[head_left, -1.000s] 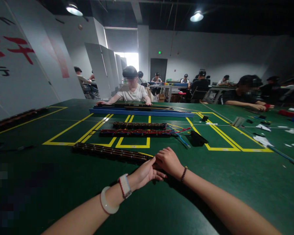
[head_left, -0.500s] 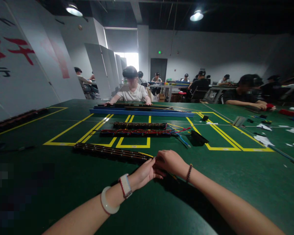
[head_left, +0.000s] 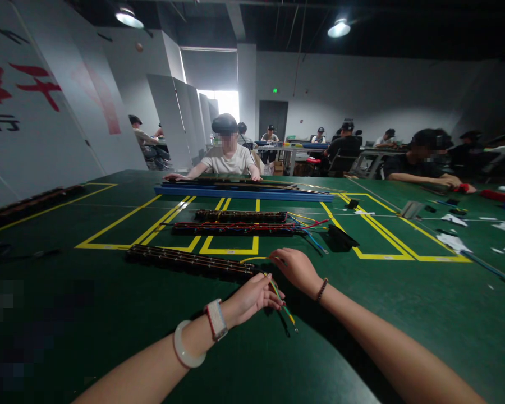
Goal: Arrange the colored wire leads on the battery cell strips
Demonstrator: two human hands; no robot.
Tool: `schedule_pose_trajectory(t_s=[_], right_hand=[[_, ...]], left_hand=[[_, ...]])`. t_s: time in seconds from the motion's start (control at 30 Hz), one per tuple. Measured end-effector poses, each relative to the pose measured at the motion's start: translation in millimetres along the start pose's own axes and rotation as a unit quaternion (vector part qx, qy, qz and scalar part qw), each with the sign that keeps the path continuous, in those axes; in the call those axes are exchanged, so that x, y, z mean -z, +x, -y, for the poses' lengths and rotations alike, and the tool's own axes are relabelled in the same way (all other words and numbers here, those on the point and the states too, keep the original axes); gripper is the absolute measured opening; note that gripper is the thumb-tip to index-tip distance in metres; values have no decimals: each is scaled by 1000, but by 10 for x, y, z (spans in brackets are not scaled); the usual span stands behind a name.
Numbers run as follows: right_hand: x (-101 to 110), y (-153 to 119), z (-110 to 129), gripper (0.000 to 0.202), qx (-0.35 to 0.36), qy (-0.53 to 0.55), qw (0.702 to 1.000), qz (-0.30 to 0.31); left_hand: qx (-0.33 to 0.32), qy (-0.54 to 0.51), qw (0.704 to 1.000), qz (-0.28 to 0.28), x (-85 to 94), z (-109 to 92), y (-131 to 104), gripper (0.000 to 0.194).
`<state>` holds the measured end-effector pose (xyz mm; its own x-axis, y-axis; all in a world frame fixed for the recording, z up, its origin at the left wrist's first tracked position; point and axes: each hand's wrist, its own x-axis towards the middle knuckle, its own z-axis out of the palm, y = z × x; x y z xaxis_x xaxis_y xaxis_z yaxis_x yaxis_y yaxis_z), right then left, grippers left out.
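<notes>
A long black strip point(head_left: 189, 262) with thin wires along its top lies slanted on the green table, its right end at my left hand. My left hand point(head_left: 252, 297) pinches a yellow-green wire point(head_left: 284, 306) between thumb and forefinger; the wire hangs down to the right, with a metal tip at its end. My right hand point(head_left: 297, 272) is just above and to the right, its fingertips closed on a thin yellow wire point(head_left: 255, 258) that arches out from the strip's right end. The other fingers of my left hand are loosely curled.
Beyond my hands lie two more wired strips point(head_left: 235, 229) with loose coloured leads, and a black cover-like piece point(head_left: 340, 238). Farther off, a blue channel point(head_left: 244, 193) stands before a co-worker point(head_left: 227, 154). Paper scraps point(head_left: 454, 242) lie at the right.
My right hand has moved slightly up and away from my left, drawing the yellow wire out. The yellow-green wire now shows hanging from my left hand, which has barely moved.
</notes>
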<state>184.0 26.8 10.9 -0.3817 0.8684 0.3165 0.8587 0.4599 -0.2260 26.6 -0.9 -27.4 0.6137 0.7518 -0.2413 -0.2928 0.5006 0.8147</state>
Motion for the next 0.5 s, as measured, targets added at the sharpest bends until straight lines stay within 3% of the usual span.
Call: schedule_pose_trajectory(t_s=[0.3,0.5], right_hand=[[-208,1,-110,19,91,-133,985,56],[-216,-22,-103,24,147,-170,973,44]], left_hand=[[8,16,1000,7,-9,-29,-14,27],[-1,35,999,-3,-29,-22,-22,29]])
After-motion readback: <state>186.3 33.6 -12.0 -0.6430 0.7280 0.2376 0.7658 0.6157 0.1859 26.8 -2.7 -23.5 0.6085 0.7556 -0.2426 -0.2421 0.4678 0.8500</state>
